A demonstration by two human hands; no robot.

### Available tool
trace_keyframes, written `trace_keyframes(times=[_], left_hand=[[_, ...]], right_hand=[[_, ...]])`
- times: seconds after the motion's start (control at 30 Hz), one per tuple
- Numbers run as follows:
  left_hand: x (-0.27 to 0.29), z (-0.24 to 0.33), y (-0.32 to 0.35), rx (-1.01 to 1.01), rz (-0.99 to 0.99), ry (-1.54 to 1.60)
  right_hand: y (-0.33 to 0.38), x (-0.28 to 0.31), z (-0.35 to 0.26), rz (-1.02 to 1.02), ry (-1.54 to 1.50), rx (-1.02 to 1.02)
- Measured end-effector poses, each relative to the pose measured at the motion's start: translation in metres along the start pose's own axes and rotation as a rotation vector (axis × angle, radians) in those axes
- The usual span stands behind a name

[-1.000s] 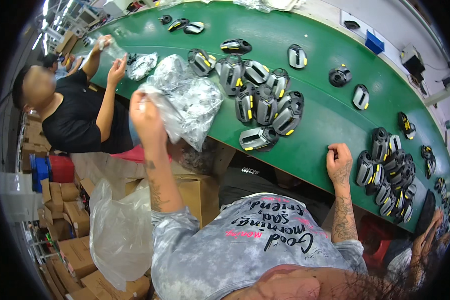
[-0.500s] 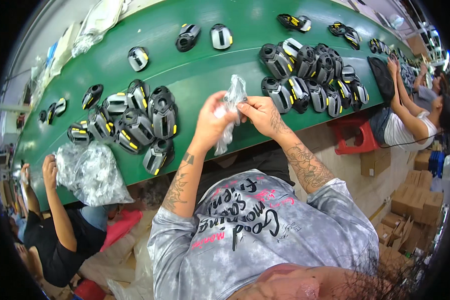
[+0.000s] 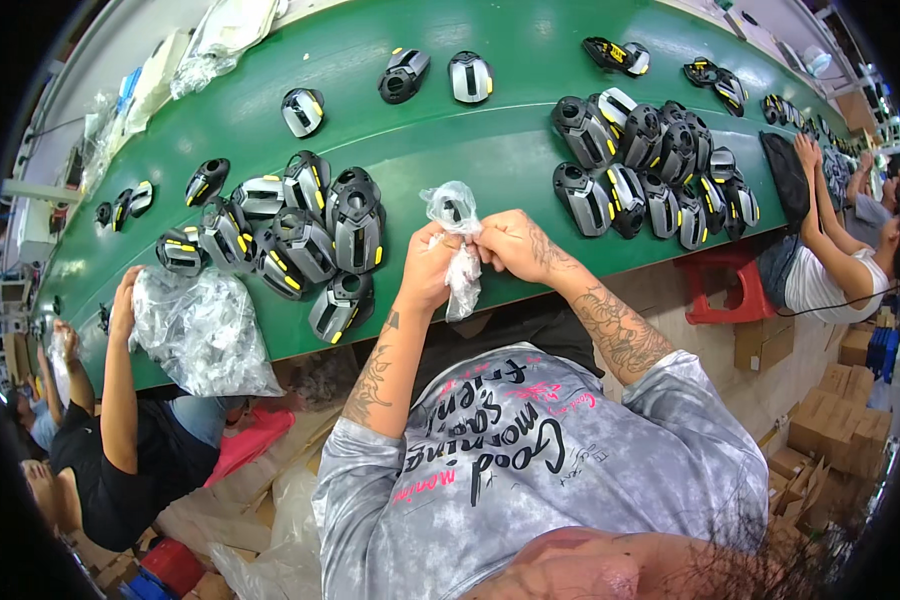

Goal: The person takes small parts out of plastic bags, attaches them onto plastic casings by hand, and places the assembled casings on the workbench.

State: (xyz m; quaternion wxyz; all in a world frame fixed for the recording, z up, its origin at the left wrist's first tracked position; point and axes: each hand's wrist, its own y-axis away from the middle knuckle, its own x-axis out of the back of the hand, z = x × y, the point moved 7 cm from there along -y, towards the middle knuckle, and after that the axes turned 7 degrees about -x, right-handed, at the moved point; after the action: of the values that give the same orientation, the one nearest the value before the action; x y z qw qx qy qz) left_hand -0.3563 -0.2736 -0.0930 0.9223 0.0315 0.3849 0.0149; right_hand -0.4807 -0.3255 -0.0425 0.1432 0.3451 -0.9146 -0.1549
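1. The left hand (image 3: 428, 268) is closed in a pinch on the edge of a small clear plastic bag (image 3: 457, 245), with the fingers curled tight.
2. The right hand (image 3: 515, 245) grips the same bag from the other side, likewise closed; the 2 hands meet at its mouth, which appears to keep the thin film spread taut between them.
3. The bag hangs just above the near edge of the green table (image 3: 490, 160), in front of the person's chest, and touches nothing else.
4. A heap of black-and-yellow housings (image 3: 300, 240) lies just left of the hands, and a second heap (image 3: 650, 165) lies to the right, both within easy reach.
5. A co-worker's hand (image 3: 123, 300) rests on a large clear bag (image 3: 200, 335) at the left.
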Motion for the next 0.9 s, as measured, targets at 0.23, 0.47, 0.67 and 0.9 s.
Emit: trace_keyframes(times=[0.23, 0.47, 0.67, 0.9], left_hand=[[-0.001, 0.006, -0.001, -0.013, 0.016, -0.123], [-0.01, 0.003, -0.001, -0.061, -0.057, -0.48], [-0.011, 0.006, 0.0, -0.192, 0.069, -0.46], [-0.015, 0.009, -0.002, -0.251, -0.044, -0.366]], right_hand=[[0.018, 0.05, -0.032, 0.401, 0.091, 0.202], [0.026, 0.045, -0.068, 0.385, 0.456, 0.188], [0.025, 0.041, -0.063, 0.213, 0.56, 0.083], [0.022, 0.063, -0.032, 0.323, 0.322, 0.042]])
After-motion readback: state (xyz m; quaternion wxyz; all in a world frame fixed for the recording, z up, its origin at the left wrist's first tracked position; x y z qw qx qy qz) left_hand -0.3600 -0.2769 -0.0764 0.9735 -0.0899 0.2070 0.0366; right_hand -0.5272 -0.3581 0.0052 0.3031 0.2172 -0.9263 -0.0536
